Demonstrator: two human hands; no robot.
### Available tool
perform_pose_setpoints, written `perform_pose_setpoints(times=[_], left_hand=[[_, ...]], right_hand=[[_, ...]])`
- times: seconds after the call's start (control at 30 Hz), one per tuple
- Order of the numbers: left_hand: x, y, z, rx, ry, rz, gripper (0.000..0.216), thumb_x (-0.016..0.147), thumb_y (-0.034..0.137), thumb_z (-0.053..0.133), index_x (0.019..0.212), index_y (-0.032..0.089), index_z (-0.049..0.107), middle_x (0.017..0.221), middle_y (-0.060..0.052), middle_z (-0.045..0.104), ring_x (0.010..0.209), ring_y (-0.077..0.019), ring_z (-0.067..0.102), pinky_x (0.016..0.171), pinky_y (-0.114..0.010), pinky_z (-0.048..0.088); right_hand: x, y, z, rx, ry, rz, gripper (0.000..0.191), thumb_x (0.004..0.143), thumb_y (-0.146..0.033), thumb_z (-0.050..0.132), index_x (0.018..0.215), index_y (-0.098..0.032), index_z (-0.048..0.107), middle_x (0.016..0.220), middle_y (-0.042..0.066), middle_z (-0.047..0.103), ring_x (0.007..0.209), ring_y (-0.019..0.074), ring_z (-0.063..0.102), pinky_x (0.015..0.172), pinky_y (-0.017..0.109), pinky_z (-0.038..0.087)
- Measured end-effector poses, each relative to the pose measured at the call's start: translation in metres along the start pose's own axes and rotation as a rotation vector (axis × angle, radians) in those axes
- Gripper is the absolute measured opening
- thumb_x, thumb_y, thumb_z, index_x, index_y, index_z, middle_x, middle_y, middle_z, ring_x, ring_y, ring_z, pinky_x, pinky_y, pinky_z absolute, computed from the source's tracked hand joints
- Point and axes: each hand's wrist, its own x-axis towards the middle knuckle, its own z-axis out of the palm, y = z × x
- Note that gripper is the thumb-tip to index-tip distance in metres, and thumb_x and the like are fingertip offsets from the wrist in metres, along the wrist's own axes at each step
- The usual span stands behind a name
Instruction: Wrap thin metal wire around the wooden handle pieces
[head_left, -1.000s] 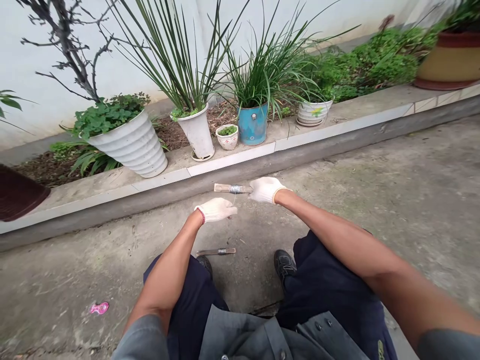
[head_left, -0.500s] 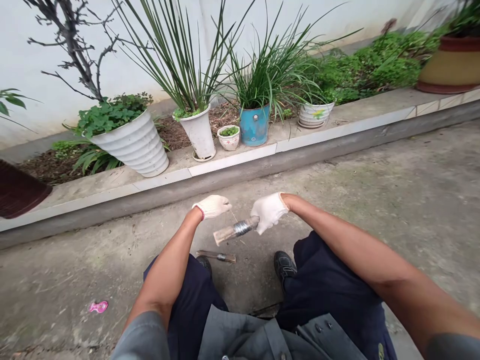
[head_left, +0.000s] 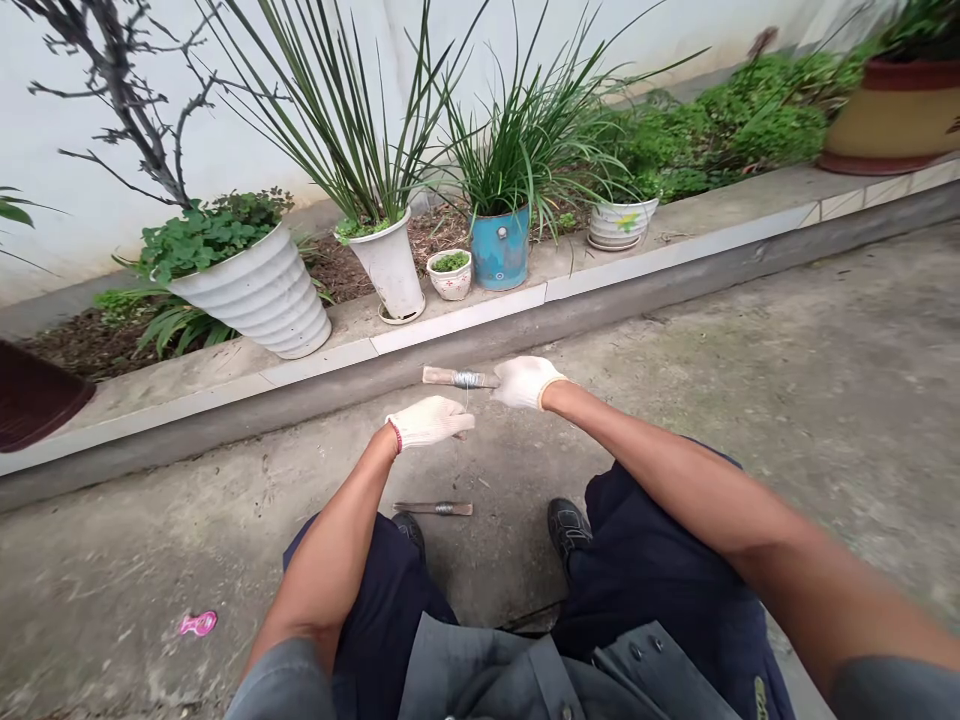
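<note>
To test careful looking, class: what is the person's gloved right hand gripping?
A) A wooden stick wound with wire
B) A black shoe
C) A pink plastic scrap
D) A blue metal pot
A: the white knit-gloved right hand closes on one end of the flat wooden stick wound with silver wire, which it holds up above the concrete ground.
</note>
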Motion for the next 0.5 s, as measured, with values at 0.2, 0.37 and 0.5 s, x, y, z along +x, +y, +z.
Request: perform_pose_setpoints(times=[0.2, 0.37, 0.5], left_hand=[[0.0, -0.012, -0.001, 0.009, -0.019, -0.039, 0.039, 0.086, 0.049, 0.048, 0.08, 0.019, 0.073, 0.079, -0.001, 0.07, 0.071, -0.017, 0.059, 0.065, -0.026, 0.041], [0.007, -0.025, -0.004, 0.06, 0.089, -0.066, 0.029, 0.084, 0.041, 0.053, 0.087, 0.018, 0.071, 0.08, -0.002, 0.068, 0.074, -0.018, 0.058, 0.065, -0.027, 0.041], [0.013, -0.028, -0.005, 0.12, 0.124, -0.041, 0.033, 0.089, 0.043, 0.048, 0.082, 0.018, 0.069, 0.077, -0.004, 0.067, 0.071, -0.0176, 0.057, 0.065, -0.027, 0.039]], right_hand=[[-0.022, 0.007, -0.011, 0.418, 0.09, -0.285, 0.045, 0.078, -0.062, 0.061, 0.092, -0.019, 0.065, 0.074, 0.002, 0.067, 0.067, 0.0155, 0.061, 0.057, 0.022, 0.04], [-0.042, 0.01, -0.015, 0.642, -0.198, -0.38, 0.046, 0.069, -0.061, 0.072, 0.081, -0.018, 0.061, 0.064, -0.001, 0.062, 0.054, 0.012, 0.057, 0.048, 0.02, 0.04], [-0.041, 0.008, 0.0, 0.45, -0.481, -0.413, 0.038, 0.069, -0.053, 0.072, 0.081, -0.018, 0.065, 0.065, 0.0, 0.064, 0.053, 0.0118, 0.057, 0.047, 0.02, 0.041]])
